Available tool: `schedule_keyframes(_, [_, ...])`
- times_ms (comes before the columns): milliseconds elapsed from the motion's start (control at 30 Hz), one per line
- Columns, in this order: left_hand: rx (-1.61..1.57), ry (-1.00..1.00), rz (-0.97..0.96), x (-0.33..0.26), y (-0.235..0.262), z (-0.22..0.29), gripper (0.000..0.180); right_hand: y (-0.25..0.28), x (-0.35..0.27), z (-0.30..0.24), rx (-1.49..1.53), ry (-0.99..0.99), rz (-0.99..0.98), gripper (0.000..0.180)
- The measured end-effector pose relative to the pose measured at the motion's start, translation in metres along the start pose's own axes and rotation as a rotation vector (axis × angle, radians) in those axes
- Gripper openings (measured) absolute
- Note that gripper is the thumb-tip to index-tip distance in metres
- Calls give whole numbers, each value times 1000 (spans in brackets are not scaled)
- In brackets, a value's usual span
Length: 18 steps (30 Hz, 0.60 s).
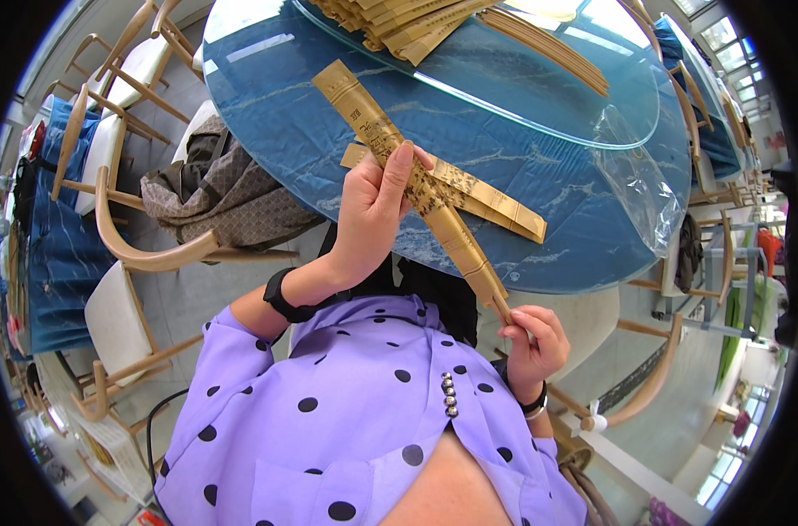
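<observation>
Hands [372, 203] [537, 346] both holding one long, flat golden-tan strip [429, 195], dark mottled print along its middle, lower end pinched

Head-worn fisheye view, looking steeply down over the wearer's shirt [329, 377], hands [370, 203] near, table [285, 114] beyond

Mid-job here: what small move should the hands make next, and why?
Probably a gentle press by the right hand on the lower end of the gold strip, with the left hand as support: the right thumb and fingertips pinch that end, and the left grips the strip nearer its middle.
</observation>
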<state>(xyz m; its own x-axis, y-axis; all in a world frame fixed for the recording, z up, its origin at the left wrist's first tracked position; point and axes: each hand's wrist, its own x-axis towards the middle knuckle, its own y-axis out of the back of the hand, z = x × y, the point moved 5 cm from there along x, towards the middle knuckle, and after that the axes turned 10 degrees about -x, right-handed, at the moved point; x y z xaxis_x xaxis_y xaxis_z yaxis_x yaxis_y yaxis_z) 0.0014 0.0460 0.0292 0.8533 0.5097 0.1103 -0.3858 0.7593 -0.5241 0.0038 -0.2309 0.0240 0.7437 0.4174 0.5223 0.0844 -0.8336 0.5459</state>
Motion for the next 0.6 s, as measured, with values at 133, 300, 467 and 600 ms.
schedule_keyframes(133, [-13,24,-6,2,3,-4,34,-1,2,-7,-5,103,-45,29])
schedule_keyframes(300, [-35,53,91,10,14,-6,38,-4,11,-12,42,152,-81,37])
schedule_keyframes(467, [-28,57,79,11,17,-11,37,-4,20,-17,30,179,-116,41])
schedule_keyframes(600, [-31,85,93,10,12,-13,35,-8,18,-17,67,175,-109,41])
